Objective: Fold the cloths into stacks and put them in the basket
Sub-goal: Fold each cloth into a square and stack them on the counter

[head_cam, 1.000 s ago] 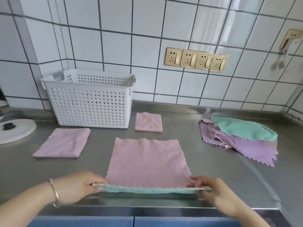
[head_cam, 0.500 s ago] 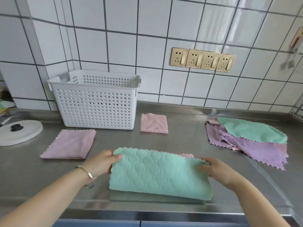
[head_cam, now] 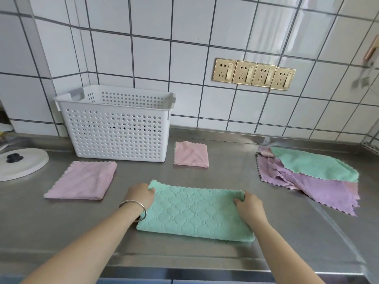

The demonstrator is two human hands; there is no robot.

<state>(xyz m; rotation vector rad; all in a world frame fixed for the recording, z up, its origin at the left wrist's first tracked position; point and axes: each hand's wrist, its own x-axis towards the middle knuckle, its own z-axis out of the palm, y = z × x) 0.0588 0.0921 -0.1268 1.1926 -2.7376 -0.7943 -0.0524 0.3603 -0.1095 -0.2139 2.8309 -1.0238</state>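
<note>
1. One white perforated basket [head_cam: 121, 128] on the desk [head_cam: 235, 177].
2. Three folded cloths: one green [head_cam: 194, 214], two pink [head_cam: 82, 180] [head_cam: 191, 154].
3. One loose pile of unfolded cloths [head_cam: 307, 177], green on purple; exact number unclear.
4. Four gold wall sockets [head_cam: 253, 74].
5. One white round lid [head_cam: 20, 163].
6. Two hands [head_cam: 140, 194] [head_cam: 249, 206], one bracelet [head_cam: 133, 208].

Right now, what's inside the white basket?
Only the white basket rim and holed walls show, and no cloth shows over the rim or through the holes. A few holes look dark, but I cannot tell why. The front wall hides its floor, so something flat could lie there unseen.
</note>
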